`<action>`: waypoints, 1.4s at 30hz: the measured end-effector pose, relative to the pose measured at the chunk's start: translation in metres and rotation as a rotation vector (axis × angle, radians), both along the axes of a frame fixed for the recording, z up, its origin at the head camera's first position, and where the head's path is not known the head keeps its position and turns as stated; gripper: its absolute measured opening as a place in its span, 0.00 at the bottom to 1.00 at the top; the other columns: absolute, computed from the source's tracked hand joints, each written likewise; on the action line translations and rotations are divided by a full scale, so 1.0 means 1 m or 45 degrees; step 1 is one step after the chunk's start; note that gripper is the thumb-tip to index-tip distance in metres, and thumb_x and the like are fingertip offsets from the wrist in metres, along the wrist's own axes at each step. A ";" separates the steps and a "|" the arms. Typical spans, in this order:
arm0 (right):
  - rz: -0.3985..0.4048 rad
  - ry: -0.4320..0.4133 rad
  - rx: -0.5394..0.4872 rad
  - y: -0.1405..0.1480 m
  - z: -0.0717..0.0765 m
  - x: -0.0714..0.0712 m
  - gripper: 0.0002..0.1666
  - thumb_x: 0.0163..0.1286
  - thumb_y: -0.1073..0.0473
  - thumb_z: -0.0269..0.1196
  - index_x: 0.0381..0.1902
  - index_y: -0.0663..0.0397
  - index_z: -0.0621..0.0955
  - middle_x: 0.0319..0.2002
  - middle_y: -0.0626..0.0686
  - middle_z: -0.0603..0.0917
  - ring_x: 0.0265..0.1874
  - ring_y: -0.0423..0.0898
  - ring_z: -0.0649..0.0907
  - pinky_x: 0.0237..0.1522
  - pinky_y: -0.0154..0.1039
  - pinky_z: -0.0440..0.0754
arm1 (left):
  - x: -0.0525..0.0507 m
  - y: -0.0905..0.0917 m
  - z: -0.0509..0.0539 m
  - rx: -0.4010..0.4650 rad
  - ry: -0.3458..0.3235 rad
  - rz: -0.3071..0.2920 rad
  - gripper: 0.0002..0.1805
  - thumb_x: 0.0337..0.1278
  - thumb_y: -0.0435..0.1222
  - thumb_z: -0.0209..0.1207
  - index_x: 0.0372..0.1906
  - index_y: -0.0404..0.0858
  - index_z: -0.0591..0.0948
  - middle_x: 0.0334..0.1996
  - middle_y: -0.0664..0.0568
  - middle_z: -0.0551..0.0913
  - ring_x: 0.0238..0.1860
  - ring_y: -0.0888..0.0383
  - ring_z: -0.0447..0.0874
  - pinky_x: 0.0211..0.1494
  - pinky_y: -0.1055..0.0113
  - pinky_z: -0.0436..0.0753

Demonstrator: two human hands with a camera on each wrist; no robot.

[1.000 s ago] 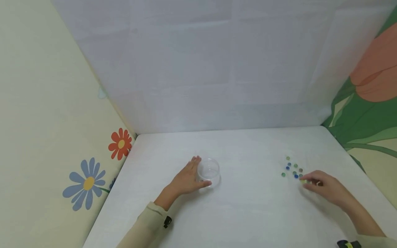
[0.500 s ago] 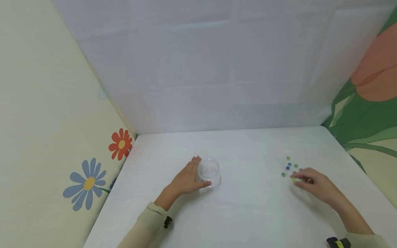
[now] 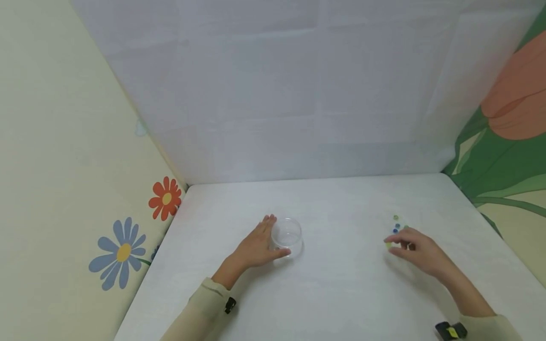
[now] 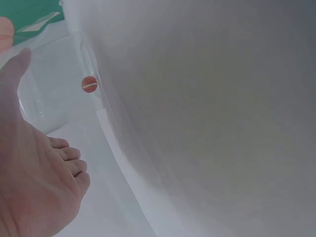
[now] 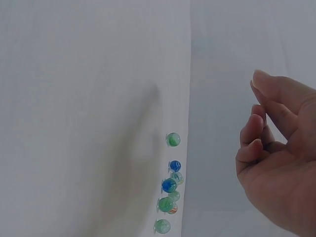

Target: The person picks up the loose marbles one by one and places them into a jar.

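A clear, round cup (image 3: 286, 233) stands on the white table, left of centre in the head view. My left hand (image 3: 255, 245) rests against it, straight fingers along its left side and thumb across its near side. An orange-red marble (image 4: 89, 84) with a pale stripe shows low in the cup in the left wrist view. My right hand (image 3: 420, 251) pinches a yellow-green marble (image 3: 388, 245) between thumb and index finger, above the table. That marble is hidden in the right wrist view. Several green and blue marbles (image 5: 169, 185) lie on the table below my right hand.
The white table (image 3: 341, 293) meets a hanging white sheet (image 3: 307, 118) at the back. A cream panel with painted flowers (image 3: 123, 252) stands at the left, and a panel with a large tulip (image 3: 518, 94) at the right.
My right hand has moved left with the yellow-green marble, passing in front of the loose marbles and covering some of them. My left hand and the cup have stayed in place.
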State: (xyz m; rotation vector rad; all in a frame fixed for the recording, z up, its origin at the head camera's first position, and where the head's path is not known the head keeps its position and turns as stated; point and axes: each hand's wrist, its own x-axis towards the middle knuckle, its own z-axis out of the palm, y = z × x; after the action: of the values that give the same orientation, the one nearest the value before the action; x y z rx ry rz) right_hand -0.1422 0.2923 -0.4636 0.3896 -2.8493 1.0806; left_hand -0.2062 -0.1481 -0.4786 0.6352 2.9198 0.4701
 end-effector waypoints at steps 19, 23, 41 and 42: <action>0.065 0.030 -0.020 -0.032 0.007 -0.012 0.12 0.66 0.60 0.71 0.47 0.49 0.88 0.35 0.45 0.78 0.31 0.38 0.72 0.30 0.31 0.73 | 0.001 -0.001 0.000 0.017 -0.004 0.002 0.63 0.55 0.73 0.55 0.81 0.35 0.49 0.82 0.43 0.48 0.82 0.47 0.45 0.80 0.50 0.58; 0.091 0.062 -0.021 -0.038 0.008 -0.015 0.12 0.65 0.62 0.71 0.46 0.50 0.88 0.34 0.45 0.78 0.30 0.38 0.72 0.29 0.31 0.73 | 0.000 -0.001 0.000 0.033 0.006 -0.002 0.62 0.56 0.73 0.56 0.81 0.35 0.50 0.81 0.43 0.49 0.81 0.47 0.46 0.80 0.49 0.58; 0.160 0.089 -0.070 -0.059 0.011 -0.023 0.11 0.66 0.61 0.71 0.46 0.49 0.88 0.37 0.49 0.80 0.32 0.38 0.73 0.30 0.30 0.75 | 0.000 -0.001 -0.001 0.028 -0.007 -0.002 0.63 0.55 0.74 0.55 0.81 0.35 0.49 0.82 0.43 0.48 0.81 0.47 0.45 0.80 0.49 0.57; 0.160 0.082 -0.072 -0.061 0.011 -0.024 0.11 0.66 0.61 0.71 0.46 0.48 0.88 0.38 0.50 0.81 0.32 0.38 0.73 0.30 0.30 0.75 | 0.000 -0.001 -0.001 0.026 -0.006 0.000 0.63 0.55 0.74 0.55 0.81 0.36 0.48 0.82 0.43 0.48 0.81 0.47 0.45 0.80 0.49 0.57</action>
State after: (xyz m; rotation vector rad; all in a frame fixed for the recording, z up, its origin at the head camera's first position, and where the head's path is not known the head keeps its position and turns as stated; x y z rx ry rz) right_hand -0.1662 0.2316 -0.4521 0.5952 -2.7635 1.1441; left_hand -0.2060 -0.1486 -0.4798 0.6363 2.9144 0.5013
